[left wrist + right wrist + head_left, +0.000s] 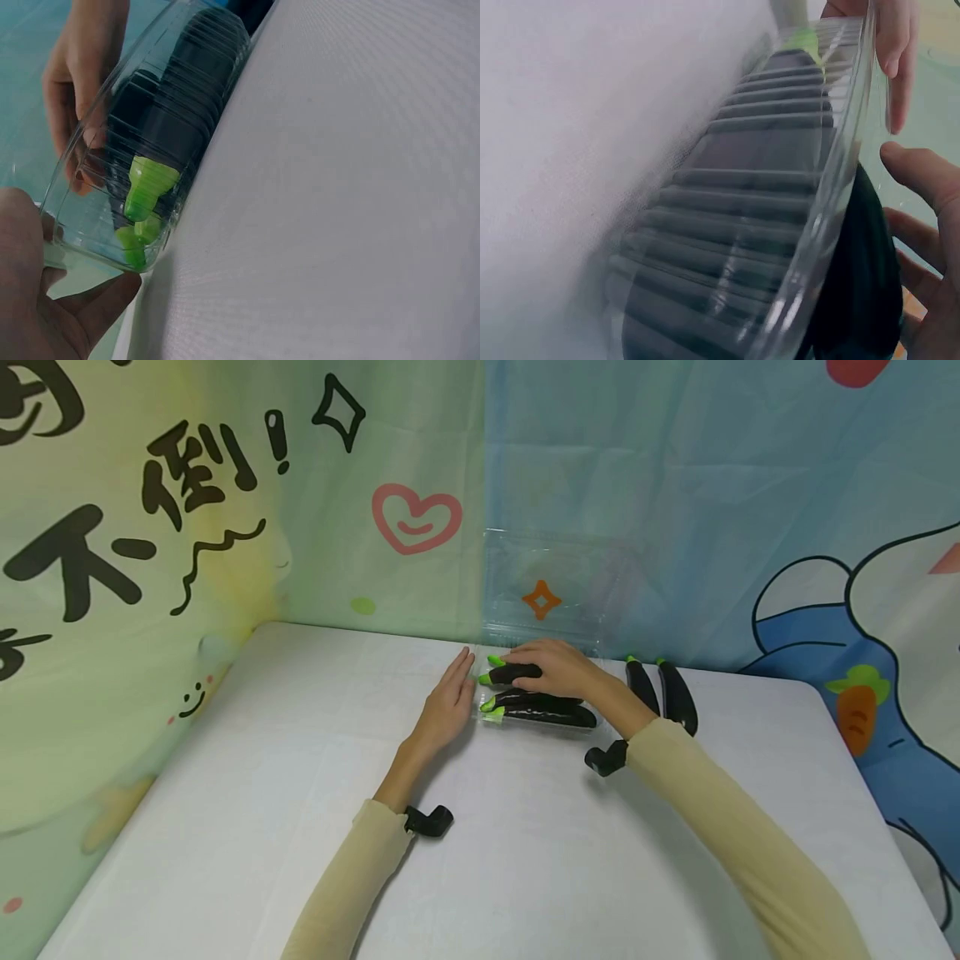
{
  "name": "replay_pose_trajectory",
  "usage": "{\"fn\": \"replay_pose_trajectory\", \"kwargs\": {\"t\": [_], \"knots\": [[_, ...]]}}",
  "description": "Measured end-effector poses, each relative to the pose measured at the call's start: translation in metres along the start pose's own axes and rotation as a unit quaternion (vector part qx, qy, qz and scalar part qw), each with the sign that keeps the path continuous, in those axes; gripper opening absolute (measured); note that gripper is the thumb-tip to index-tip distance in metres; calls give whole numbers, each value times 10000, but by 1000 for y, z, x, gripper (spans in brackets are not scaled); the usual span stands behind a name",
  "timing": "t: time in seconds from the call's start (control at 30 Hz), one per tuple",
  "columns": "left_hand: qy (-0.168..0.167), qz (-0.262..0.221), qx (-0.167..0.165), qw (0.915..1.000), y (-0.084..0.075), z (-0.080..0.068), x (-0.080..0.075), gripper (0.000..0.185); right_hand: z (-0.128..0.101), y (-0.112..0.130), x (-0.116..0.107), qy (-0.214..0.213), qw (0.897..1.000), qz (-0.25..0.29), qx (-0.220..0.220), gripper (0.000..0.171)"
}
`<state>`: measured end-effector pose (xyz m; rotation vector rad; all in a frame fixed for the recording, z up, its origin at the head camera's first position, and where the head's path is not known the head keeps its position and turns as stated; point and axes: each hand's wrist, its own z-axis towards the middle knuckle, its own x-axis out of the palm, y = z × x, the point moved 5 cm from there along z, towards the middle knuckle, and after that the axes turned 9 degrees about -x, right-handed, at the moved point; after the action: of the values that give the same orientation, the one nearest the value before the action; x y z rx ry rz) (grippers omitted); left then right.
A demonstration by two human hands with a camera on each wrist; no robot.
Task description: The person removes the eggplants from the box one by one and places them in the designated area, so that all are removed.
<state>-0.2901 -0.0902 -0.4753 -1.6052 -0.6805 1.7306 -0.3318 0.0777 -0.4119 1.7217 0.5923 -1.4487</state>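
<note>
A clear plastic box (pixel 540 727) holds several dark eggplants (pixel 551 715) with green stem ends, lying side by side. At the box's left end is my left hand (pixel 444 710), its fingers straight; in the left wrist view, a fingertip meets the box's lower corner. My right hand (pixel 558 670) reaches over the rear eggplants (pixel 508 673), covering their right parts. From the right wrist, its thumb (pixel 919 169) and fingers stand apart, with pale backdrop between them. Just beside them, a dark eggplant (pixel 866 277) rises above the box's rim.
Two more eggplants (pixel 678 697) lie on the white table (pixel 487 860), right of the box and partly behind the right forearm. The box's raised clear lid (pixel 558 577) leans up against the printed cloth backdrop (pixel 675 485). Black cameras (pixel 430 822) sit on both wrists.
</note>
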Motion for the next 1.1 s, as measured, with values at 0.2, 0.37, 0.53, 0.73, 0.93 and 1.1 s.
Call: {"fn": "replay_pose_trajectory", "kwargs": {"t": [0.2,0.37,0.53,0.73,0.93,1.1], "knots": [[-28,-63,36,10000,1,0,0,47,4,-5,3,129,9999,-3,13,47],[-22,-87,46,9999,1,0,0,47,6,-7,6,221,9996,-167,96,46],[-31,-63,-5,10000,1,0,0,48,7,-10,8,262,9988,-320,264,45],[-92,-42,80,9999,0,1,0,48,7,-11,10,221,9985,-416,289,44],[-96,-37,82,9999,1,1,0,48,6,-8,7,132,9981,-591,108,43],[-105,-52,75,9999,0,0,0,47,-3,-2,0,-37,9965,-824,-108,43]]}}
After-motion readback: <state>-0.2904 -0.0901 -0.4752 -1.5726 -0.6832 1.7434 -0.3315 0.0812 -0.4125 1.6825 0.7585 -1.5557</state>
